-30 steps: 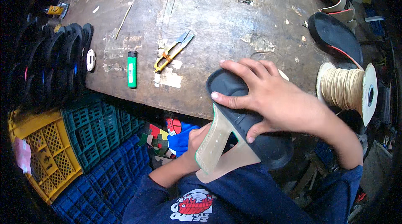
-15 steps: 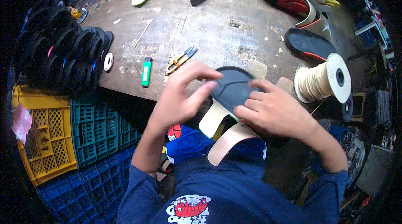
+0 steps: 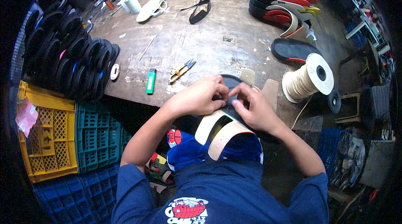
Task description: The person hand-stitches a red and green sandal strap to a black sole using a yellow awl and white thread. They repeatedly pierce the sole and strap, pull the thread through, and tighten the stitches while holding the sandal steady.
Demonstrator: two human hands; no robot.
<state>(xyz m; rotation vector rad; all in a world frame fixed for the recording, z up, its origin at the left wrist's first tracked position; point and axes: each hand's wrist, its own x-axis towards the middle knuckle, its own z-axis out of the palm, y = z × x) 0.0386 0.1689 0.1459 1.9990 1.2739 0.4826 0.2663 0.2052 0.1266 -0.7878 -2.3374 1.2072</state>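
A dark sandal sole lies at the table's front edge, with pale straps fanning out from its near side. Other strap ends, including a beige one, stick out on its far right. Over the middle of the sole my two hands almost meet. My left hand has its fingers curled and pinched together. Facing it, my right hand bends its index finger and thumb inward. Whatever the fingertips hold is too small or hidden to make out.
A cord spool stands right of the sole, near another dark sole and stacked sandals. Thread snips and a green lighter lie left. Many black sandals sit above plastic crates. White shoes are farther back.
My hands have come together over the sole, the fingers of the left hand closing. Earlier they were apart, at the sole's two sides. The whole view has shifted a little.
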